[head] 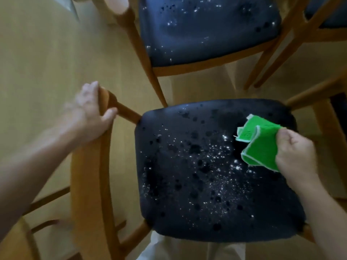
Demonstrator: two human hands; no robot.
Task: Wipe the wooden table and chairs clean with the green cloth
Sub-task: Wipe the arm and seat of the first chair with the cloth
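now, left hand (90,113) grips chair back (90,166), steadying. right hand (296,152) clutches bunched cloth (261,147) on right side of seat (206,175). droplets cover seat; best press flat, sweep overlapping strokes leftward, keep chair braced.

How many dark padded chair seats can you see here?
3. The near seat lies under the green cloth; a second seat sits beyond it; a third seat is cut off top right. Others may be hidden.
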